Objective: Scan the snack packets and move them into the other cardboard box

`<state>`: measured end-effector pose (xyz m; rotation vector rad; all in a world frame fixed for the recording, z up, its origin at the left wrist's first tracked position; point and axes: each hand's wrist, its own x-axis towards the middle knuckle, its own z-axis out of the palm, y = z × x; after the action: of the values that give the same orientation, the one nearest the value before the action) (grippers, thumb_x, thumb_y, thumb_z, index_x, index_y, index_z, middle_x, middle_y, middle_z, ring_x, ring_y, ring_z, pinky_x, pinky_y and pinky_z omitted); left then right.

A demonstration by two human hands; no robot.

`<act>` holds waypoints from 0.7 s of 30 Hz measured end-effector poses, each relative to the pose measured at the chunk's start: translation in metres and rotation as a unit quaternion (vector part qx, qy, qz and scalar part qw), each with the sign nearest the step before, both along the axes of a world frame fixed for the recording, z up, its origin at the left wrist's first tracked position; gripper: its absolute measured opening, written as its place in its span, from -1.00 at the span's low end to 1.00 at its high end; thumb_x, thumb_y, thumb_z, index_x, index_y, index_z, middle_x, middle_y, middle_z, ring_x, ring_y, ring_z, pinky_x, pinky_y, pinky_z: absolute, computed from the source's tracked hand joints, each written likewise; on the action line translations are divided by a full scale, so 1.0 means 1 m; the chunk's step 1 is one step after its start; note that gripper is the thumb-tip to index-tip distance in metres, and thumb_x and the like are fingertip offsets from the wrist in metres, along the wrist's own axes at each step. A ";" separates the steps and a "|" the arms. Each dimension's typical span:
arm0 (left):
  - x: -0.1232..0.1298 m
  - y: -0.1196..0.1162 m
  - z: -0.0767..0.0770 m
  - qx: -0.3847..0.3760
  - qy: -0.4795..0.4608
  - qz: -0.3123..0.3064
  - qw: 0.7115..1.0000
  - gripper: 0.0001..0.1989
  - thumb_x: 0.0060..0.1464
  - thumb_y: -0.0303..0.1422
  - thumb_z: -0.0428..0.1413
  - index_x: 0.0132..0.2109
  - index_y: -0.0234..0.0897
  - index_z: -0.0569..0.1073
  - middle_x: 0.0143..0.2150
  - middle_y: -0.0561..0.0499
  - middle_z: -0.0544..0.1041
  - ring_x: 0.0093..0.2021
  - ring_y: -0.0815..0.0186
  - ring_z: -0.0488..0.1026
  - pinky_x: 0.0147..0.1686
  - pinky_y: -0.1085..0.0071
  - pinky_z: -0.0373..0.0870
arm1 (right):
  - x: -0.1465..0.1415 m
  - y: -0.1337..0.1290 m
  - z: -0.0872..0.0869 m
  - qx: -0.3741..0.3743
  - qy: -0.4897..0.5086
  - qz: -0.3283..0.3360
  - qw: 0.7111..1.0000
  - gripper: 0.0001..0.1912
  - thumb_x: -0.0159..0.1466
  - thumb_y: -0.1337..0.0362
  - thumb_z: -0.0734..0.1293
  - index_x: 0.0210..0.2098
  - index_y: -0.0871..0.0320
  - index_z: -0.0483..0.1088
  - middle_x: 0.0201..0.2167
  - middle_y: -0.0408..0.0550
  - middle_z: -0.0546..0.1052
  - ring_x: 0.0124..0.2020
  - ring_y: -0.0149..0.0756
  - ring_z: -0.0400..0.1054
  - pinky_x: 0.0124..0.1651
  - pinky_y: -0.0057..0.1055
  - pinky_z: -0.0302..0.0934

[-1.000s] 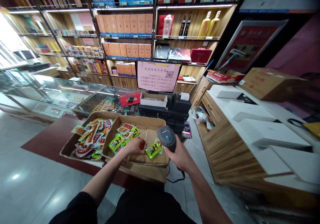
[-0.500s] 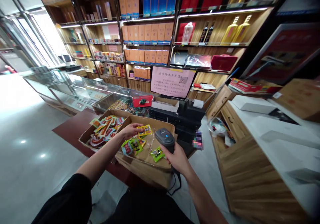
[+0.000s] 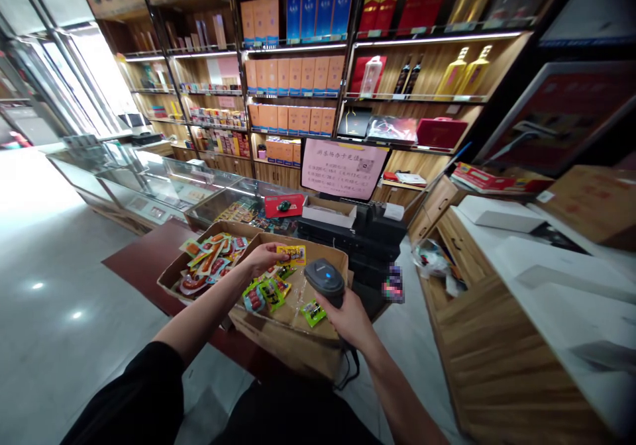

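Between the fingers of my left hand is a yellow snack packet, held above a cardboard box. My right hand grips a dark barcode scanner with a small blue light on top. Its head points toward the yellow packet, a short gap apart. Several green and yellow snack packets lie in the box below my left hand, and one green packet rests near the scanner. To the left, a second cardboard box holds a heap of sausage-like packets.
Behind the boxes stand a monitor bearing a pink paper sign, a white open box and black equipment. A glass display counter runs leftward. On the right is a wooden cabinet. The scanner's cable hangs by my right wrist.
The yellow packet has shifted slightly right and turned flatter toward the scanner. My right hand has moved the scanner slightly left. The view has tilted a little.
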<state>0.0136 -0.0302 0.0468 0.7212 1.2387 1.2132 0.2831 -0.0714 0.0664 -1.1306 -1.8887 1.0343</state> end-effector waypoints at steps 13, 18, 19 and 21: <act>-0.009 0.006 0.003 0.000 -0.048 -0.022 0.999 -0.61 -0.33 -0.65 0.41 -0.26 -0.40 0.53 -0.38 -0.05 0.63 -0.40 0.33 0.59 -0.32 0.49 0.52 | -0.020 -0.007 0.008 -0.002 -0.011 -0.042 0.999 -0.62 0.17 0.04 0.37 -0.19 0.21 0.57 -0.46 0.02 0.63 -0.26 -0.03 0.57 -0.25 -0.30 0.45; -0.024 0.008 -0.001 0.006 -0.070 -0.030 0.997 -0.61 -0.38 -0.65 0.43 -0.32 -0.39 0.52 -0.39 -0.05 0.63 -0.39 0.33 0.59 -0.27 0.46 0.52 | -0.033 -0.006 0.007 -0.002 -0.028 -0.066 0.997 -0.63 0.13 0.01 0.38 -0.25 0.18 0.56 -0.42 0.03 0.64 -0.28 -0.03 0.56 -0.29 -0.30 0.44; -0.030 0.008 -0.001 0.002 -0.068 -0.024 0.997 -0.61 -0.38 -0.65 0.43 -0.32 -0.39 0.52 -0.40 -0.04 0.63 -0.40 0.33 0.59 -0.28 0.46 0.52 | -0.036 -0.006 0.006 -0.005 -0.032 -0.072 0.997 -0.63 0.13 0.00 0.39 -0.26 0.17 0.55 -0.44 0.03 0.63 -0.30 -0.04 0.56 -0.32 -0.31 0.43; -0.045 0.006 -0.003 -0.008 -0.066 -0.009 0.998 -0.60 -0.39 -0.65 0.43 -0.32 -0.37 0.51 -0.41 -0.03 0.63 -0.41 0.32 0.59 -0.31 0.45 0.52 | -0.042 -0.005 0.002 -0.016 -0.040 -0.080 0.996 -0.62 0.12 -0.01 0.39 -0.27 0.17 0.54 -0.50 0.01 0.61 -0.36 -0.06 0.55 -0.37 -0.33 0.41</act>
<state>-0.0314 -0.0242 0.0441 0.6295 1.1291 1.2162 0.2408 -0.0762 0.0682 -1.3363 -1.8156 0.9460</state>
